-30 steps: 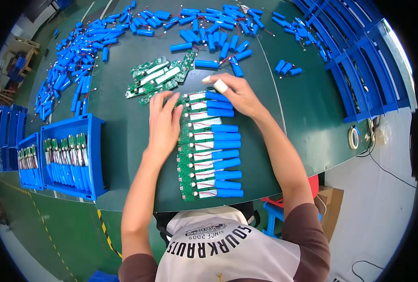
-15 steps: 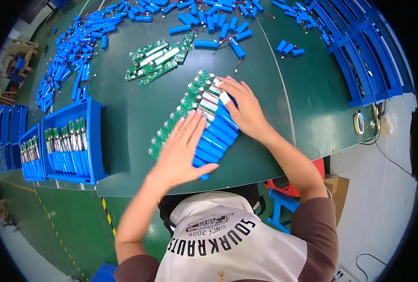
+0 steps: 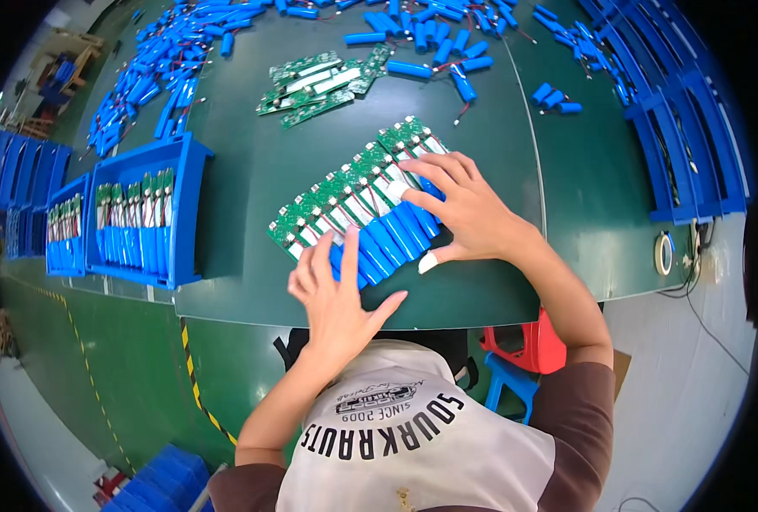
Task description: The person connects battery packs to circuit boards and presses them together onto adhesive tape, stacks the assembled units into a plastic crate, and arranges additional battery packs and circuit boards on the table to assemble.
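Observation:
Several circuit-board and battery assemblies lie side by side in a slanting row on the dark green tabletop. Each has a green circuit board (image 3: 332,189) at the far end, thin red and black wires, and a blue cylindrical battery (image 3: 403,232) at the near end. My left hand (image 3: 332,303) is open at the row's near left end, its fingertips by the lowest batteries and its thumb spread away. Over the right end, my right hand (image 3: 477,209) is open, fingers spread across the upper batteries and partly hiding them. White coverings sit on some right fingertips.
Loose green boards (image 3: 319,90) lie beyond the row. Many blue batteries (image 3: 153,64) are strewn along the far side. A blue bin (image 3: 193,209) of upright assemblies stands at left, blue racks (image 3: 694,145) at right. A tape roll (image 3: 664,253) rests near the right edge.
The row has turned clockwise and lies less steeply, with its boards more exposed. My left hand has slid off the boards toward the near batteries, and my right fingers have spread. The camera view has shifted.

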Motion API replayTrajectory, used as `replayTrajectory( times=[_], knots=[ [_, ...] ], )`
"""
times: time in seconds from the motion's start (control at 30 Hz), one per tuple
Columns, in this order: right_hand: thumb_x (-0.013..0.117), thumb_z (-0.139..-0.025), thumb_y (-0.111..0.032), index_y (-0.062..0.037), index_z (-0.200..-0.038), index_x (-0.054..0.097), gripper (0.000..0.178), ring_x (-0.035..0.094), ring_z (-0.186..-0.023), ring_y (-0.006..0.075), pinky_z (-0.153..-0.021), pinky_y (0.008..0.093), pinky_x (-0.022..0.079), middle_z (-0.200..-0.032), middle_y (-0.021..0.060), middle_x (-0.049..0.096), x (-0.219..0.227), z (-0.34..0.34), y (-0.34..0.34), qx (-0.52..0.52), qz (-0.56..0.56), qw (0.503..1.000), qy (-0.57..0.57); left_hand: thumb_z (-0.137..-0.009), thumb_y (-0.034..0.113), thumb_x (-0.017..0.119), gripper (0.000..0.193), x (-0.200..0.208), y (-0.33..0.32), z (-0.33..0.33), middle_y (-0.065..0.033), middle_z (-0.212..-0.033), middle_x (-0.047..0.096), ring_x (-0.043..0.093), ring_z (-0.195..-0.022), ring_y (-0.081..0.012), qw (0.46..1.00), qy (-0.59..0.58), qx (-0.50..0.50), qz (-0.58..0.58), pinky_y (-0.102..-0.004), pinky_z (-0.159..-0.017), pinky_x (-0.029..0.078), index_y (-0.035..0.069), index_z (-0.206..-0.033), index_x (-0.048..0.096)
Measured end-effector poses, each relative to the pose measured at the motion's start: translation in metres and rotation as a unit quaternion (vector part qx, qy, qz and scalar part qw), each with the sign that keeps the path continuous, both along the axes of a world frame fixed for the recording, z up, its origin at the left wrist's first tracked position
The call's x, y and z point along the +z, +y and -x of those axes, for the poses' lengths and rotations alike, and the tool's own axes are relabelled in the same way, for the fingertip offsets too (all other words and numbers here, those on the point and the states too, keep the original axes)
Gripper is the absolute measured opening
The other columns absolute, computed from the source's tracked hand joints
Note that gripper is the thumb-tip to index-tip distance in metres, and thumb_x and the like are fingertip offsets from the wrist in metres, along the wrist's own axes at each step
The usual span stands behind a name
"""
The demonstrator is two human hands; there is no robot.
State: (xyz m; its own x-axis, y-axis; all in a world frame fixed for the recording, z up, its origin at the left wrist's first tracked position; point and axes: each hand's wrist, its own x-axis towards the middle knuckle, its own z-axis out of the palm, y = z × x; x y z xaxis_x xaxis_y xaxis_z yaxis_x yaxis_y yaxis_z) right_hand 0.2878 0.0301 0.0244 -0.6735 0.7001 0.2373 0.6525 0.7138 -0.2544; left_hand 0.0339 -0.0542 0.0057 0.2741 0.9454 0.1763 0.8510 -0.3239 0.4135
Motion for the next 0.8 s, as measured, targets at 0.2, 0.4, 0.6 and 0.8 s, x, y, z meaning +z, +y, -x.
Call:
replayTrajectory(
  times=[0.2, 0.4, 0.6, 0.8],
  knots=[
    [0.085, -0.054, -0.056, -0.0167, -0.129, 0.061, 0.088, 0.049, -0.12, 0.0341, -0.103, 0.052, 0.038, -0.127, 0.0116, 0.053, -0.024, -0.001, 0.006, 0.036, 0.012, 0.999, -0.014, -0.077, 0.044, 0.082, 0.08, -0.02, 0.005, -0.014, -0.0124, -0.136, 0.047, 0.04, -0.122, -0.0384, 0.997, 0.0, 0.034, -0.075, -0.0561, -0.1, 0.029, 0.011, -0.143, 0.051],
    [0.084, -0.057, -0.054, -0.019, -0.129, 0.062, 0.083, 0.047, -0.123, 0.0349, -0.108, 0.0563, 0.033, -0.128, 0.01, 0.053, -0.019, 0.003, 0.001, 0.022, -0.011, 1.0, -0.015, -0.072, 0.049, 0.083, 0.083, -0.011, 0.017, -0.022, -0.0125, -0.13, 0.051, 0.044, -0.121, -0.0359, 0.998, 0.018, 0.027, -0.048, -0.0554, -0.1, 0.029, 0.015, -0.142, 0.053],
    [0.081, -0.059, -0.059, -0.0196, -0.127, 0.063, 0.08, 0.045, -0.124, 0.0363, -0.111, 0.0615, 0.026, -0.128, 0.0102, 0.051, -0.02, 0.003, -0.002, -0.016, -0.042, 0.999, -0.016, -0.077, 0.051, 0.078, 0.082, -0.004, 0.014, -0.025, -0.0118, -0.127, 0.053, 0.047, -0.117, -0.0319, 0.993, 0.077, 0.049, -0.078, -0.0545, -0.095, 0.03, 0.011, -0.143, 0.051],
    [0.08, -0.061, -0.06, -0.0147, -0.126, 0.063, 0.081, 0.048, -0.113, 0.0339, -0.098, 0.0511, 0.034, -0.122, 0.0115, 0.053, -0.023, -0.001, -0.001, 0.011, -0.017, 1.0, -0.002, -0.071, 0.045, 0.084, 0.081, -0.017, 0.021, -0.02, -0.0106, -0.118, 0.053, 0.048, -0.109, -0.0309, 0.997, -0.003, -0.02, -0.071, -0.0455, -0.091, 0.038, 0.008, -0.137, 0.053]
  ],
)
